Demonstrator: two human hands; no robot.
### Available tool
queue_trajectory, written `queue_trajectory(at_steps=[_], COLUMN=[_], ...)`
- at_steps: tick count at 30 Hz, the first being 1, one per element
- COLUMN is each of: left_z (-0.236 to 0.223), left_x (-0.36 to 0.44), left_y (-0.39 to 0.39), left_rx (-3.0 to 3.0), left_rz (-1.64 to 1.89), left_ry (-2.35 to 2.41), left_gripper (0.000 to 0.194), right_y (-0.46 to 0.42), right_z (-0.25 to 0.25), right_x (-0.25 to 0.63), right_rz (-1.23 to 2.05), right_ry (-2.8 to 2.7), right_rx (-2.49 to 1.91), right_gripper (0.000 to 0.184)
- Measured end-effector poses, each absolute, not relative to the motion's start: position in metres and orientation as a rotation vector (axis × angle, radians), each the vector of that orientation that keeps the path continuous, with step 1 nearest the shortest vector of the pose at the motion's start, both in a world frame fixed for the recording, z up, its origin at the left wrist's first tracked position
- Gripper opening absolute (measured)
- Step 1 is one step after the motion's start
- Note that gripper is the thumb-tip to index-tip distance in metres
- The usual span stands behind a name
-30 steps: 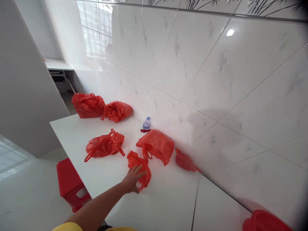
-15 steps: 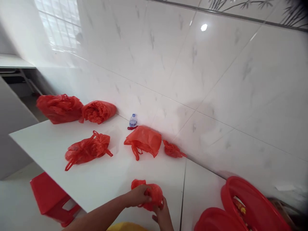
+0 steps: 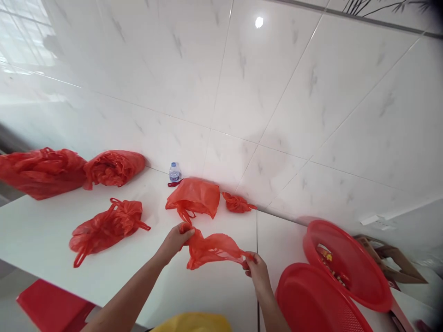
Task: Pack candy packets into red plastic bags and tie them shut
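Observation:
A thin red plastic bag (image 3: 216,249) is stretched out sideways above the white table (image 3: 194,290). My left hand (image 3: 180,238) pinches its left end, and my right hand (image 3: 254,265) pinches the right end. Just behind the left hand lies another red bag (image 3: 195,196), its mouth and handles facing me. A small knotted red bag (image 3: 237,203) rests against the wall to the right of that one. Further left is a filled, crumpled red bag (image 3: 107,226) with its handles sticking out.
Two bulky red bags, one rolled (image 3: 116,168) and one wide (image 3: 44,170), stand at the back left. A small plastic bottle (image 3: 175,172) is by the wall. Red baskets (image 3: 311,299) occupy the right, near a cardboard box (image 3: 401,263). A red stool (image 3: 51,306) stands below left.
The bunched bag between my hands is now spread out. My hands have moved apart and further from my body, and the view has turned to the right.

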State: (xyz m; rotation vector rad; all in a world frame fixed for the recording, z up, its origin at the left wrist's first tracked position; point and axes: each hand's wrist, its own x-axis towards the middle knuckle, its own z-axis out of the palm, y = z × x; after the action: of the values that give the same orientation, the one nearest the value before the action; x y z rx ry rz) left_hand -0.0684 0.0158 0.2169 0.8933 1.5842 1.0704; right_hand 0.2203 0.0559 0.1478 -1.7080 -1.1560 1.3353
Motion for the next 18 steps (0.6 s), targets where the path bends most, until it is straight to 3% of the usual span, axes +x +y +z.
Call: queue_trajectory(at_steps=[2, 5, 8, 10, 12, 14, 18], left_z=[0.242, 0.280, 0.287, 0.268, 0.239, 0.216, 0.226], left_x=[-0.064, -0.057, -0.052, -0.053, -0.058, -0.065, -0.069], left_y=[0.013, 0.002, -0.004, 0.000, 0.008, 0.015, 0.015], left_rx=[0.930, 1.223, 1.774, 1.883, 1.665, 1.271, 0.954], left_rz=[1.237, 1.683, 1.822, 1.484, 1.152, 1.113, 1.260], left_ry=[1.635, 1.721, 1.536, 1.514, 1.599, 1.803, 1.675], left_gripper=[0.031, 0.026, 0.021, 0.014, 0.016, 0.025, 0.036], right_y=[0.056, 0.045, 0.030, 0.026, 0.028, 0.031, 0.033], right_z=[0.186, 0.244, 0.253, 0.224, 0.185, 0.159, 0.188], right_x=[0.217, 0.218, 0.219, 0.217, 0.215, 0.216, 0.221], right_rz=[1.263, 0.756, 0.260, 0.443, 1.045, 1.407, 1.266], right_ry=[-1.206, -1.229, -1.349, -1.653, -1.868, -1.663, -1.429], right_rx=[-1.585, -1.381, -1.106, -1.150, -1.425, -1.652, -1.501], right_gripper=[0.027, 0.027, 0.028, 0.023, 0.021, 0.032, 0.041])
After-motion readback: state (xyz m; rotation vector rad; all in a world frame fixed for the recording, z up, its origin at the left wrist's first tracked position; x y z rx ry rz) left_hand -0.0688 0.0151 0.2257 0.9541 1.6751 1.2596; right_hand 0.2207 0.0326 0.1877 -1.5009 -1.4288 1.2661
